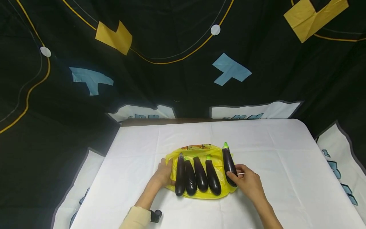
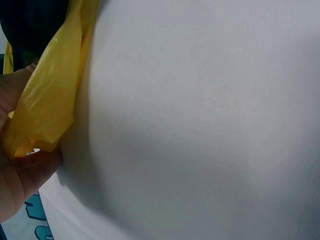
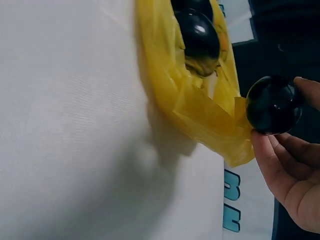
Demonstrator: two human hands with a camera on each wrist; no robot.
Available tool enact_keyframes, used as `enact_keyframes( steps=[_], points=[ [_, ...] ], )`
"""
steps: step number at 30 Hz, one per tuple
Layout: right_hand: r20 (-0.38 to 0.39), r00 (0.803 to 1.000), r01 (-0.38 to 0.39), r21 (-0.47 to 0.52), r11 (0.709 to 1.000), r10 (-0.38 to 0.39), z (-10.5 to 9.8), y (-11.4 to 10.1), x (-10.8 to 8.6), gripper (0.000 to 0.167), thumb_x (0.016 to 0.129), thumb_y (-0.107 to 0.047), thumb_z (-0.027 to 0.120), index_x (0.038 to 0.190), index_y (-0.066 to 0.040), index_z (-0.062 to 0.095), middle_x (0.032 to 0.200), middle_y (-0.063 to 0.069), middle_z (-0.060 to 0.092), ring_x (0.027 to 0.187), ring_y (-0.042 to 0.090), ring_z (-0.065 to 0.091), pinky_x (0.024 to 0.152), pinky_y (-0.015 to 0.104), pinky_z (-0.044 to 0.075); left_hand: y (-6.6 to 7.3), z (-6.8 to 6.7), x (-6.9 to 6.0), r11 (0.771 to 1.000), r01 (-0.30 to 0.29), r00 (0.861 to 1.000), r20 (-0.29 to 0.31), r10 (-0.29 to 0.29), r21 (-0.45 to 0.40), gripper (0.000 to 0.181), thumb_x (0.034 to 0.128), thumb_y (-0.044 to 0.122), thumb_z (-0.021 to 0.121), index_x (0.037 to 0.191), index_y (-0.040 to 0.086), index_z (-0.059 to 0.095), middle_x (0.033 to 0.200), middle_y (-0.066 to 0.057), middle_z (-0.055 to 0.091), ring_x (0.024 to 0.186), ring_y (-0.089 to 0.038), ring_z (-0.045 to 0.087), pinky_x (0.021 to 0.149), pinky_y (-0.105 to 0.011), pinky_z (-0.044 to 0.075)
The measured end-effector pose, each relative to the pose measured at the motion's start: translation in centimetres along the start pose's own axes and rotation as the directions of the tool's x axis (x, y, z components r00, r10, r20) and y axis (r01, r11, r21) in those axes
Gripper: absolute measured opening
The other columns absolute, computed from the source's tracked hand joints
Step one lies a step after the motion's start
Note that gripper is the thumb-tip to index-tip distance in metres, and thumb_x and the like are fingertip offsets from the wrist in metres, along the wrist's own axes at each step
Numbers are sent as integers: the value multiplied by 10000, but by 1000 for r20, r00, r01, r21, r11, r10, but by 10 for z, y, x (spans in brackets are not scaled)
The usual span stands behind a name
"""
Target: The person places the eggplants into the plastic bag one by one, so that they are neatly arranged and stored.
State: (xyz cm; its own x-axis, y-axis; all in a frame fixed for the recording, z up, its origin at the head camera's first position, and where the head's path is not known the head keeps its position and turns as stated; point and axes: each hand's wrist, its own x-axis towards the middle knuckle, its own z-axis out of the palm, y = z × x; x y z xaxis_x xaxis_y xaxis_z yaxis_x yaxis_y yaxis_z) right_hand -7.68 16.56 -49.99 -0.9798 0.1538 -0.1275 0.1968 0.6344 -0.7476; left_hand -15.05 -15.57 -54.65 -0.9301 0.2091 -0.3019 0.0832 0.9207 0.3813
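A yellow plastic bag (image 1: pixel 215 152) with dark print along its far edge lies on the white table. Several dark purple eggplants (image 1: pixel 200 175) lie side by side on it, stems pointing away from me. My right hand (image 1: pixel 248 181) grips another eggplant (image 1: pixel 228 162) near its round end, thumb on one side and fingers on the other, at the bag's right edge; its green stem tip points away. In the right wrist view that eggplant's round end (image 3: pixel 274 105) shows between thumb and fingers. My left hand (image 1: pixel 164 173) holds the bag's left edge, yellow plastic between thumb and fingers in the left wrist view.
The white-covered table (image 1: pixel 280 152) extends around the bag on all sides. A black curtain (image 1: pixel 171 86) with yellow lines and blue and gold shapes hangs behind it. A black wrist device (image 1: pixel 155 216) sits at the left sleeve.
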Motion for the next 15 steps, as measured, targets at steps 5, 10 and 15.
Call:
enact_keyframes(
  steps=[5, 10, 15],
  points=[
    [12, 1000, 25, 4, 1000, -25, 10, 1, 4, 493, 813, -338, 733, 1168, -15, 620, 1032, 91, 654, 859, 185, 619, 704, 341, 511, 0, -1, 0, 1000, -5, 1000, -5, 5, 13, 1108, 545, 219, 916, 1446, -8, 313, 1307, -279, 315, 1133, -378, 431, 952, -465, 451],
    [18, 998, 58, -6, 998, -57, 23, 8, 9, 463, 811, -281, 746, 1160, -5, 620, 1009, 89, 650, 836, 172, 616, 686, 321, 505, 0, -1, 0, 1000, 4, 1000, 1, -4, 18, 1102, 552, 213, 915, 1448, -3, 311, 1313, -275, 311, 1147, -375, 420, 963, -461, 443],
    [47, 996, 79, -25, 997, -78, 34, 15, 10, 450, 812, -252, 749, 1150, 12, 615, 968, 72, 640, 814, 165, 601, 679, 320, 503, 0, 0, 1, 1000, 2, 1000, 6, -2, 12, 1101, 555, 219, 913, 1448, -6, 309, 1326, -283, 304, 1155, -381, 415, 968, -470, 437]
  ],
)
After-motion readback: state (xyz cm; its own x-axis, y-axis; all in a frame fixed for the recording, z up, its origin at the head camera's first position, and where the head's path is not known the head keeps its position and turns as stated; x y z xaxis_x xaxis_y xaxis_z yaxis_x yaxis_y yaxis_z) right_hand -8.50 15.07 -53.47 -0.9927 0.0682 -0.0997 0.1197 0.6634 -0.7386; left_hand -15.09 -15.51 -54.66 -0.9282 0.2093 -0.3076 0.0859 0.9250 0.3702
